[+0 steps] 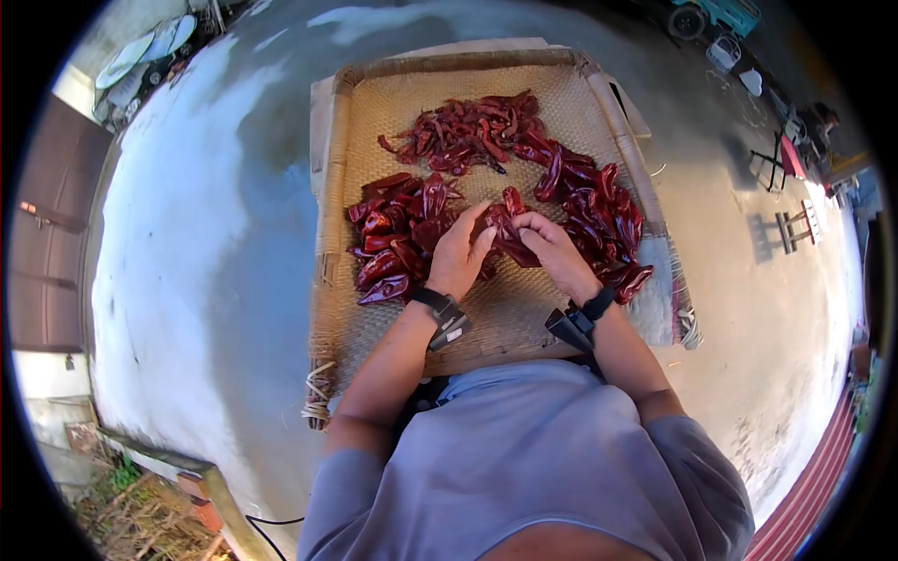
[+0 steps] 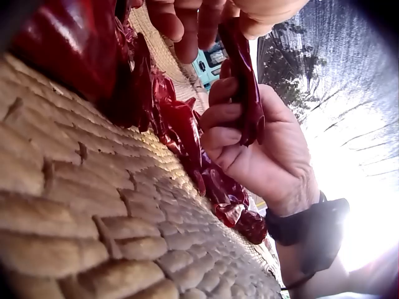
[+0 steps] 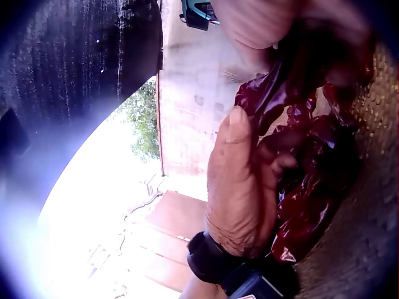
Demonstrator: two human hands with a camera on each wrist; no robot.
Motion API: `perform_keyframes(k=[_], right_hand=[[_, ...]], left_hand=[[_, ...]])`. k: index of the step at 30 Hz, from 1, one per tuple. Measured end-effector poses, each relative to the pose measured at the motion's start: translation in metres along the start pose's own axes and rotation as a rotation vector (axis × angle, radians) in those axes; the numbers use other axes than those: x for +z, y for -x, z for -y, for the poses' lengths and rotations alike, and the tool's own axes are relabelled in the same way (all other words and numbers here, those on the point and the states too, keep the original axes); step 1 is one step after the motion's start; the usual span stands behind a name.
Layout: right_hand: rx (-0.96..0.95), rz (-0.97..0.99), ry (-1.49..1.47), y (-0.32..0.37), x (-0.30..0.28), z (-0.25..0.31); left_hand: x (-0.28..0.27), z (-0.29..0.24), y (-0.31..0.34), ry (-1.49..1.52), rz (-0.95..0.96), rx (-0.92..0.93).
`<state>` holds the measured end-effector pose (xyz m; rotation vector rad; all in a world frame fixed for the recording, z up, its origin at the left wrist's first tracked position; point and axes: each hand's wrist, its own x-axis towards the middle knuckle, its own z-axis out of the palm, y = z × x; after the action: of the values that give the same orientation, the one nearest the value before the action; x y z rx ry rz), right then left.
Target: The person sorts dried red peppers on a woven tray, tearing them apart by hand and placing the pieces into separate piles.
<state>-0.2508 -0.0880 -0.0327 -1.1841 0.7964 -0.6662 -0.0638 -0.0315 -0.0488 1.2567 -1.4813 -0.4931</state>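
Observation:
Both hands hold one dark red dried pepper [image 1: 508,234] between them, over the woven tray [image 1: 486,313]. The left hand [image 1: 458,254] pinches its left side with thumb and fingers. On its right side, the right hand [image 1: 558,257] grips it, thumb on top. In the left wrist view the pepper [image 2: 250,103] hangs lengthwise between the right hand [image 2: 274,149] with curled fingers and the left fingertips above. The right wrist view shows the left hand [image 3: 234,180], thumb against the glossy pepper [image 3: 265,93], and the right hand [image 3: 255,22] blurred at the top.
On the tray lie a left pile of glossy peppers [image 1: 383,248], a right pile [image 1: 599,210] and a back pile of smaller, duller pods [image 1: 468,131]. Raised rims [image 1: 327,215] edge the tray. Concrete floor surrounds it; a folding stand [image 1: 772,164] is at the right.

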Motion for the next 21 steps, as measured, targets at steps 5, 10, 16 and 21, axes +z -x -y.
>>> perform_keyframes(k=[5, 10, 16, 21], right_hand=[[-0.013, 0.01, -0.119, 0.004, 0.001, -0.017], [-0.08, 0.046, -0.114, 0.008, -0.01, -0.018], [-0.162, -0.012, -0.11, 0.005, -0.023, -0.023], [-0.146, 0.011, -0.205, 0.006, -0.018, -0.02]], left_hand=[[-0.003, -0.012, -0.001, 0.081, 0.016, -0.273], [-0.014, -0.041, -0.01, -0.052, -0.062, -0.253], [-0.078, -0.058, -0.006, -0.315, -0.144, -0.29], [-0.141, -0.063, 0.023, -0.565, 0.197, -0.577]])
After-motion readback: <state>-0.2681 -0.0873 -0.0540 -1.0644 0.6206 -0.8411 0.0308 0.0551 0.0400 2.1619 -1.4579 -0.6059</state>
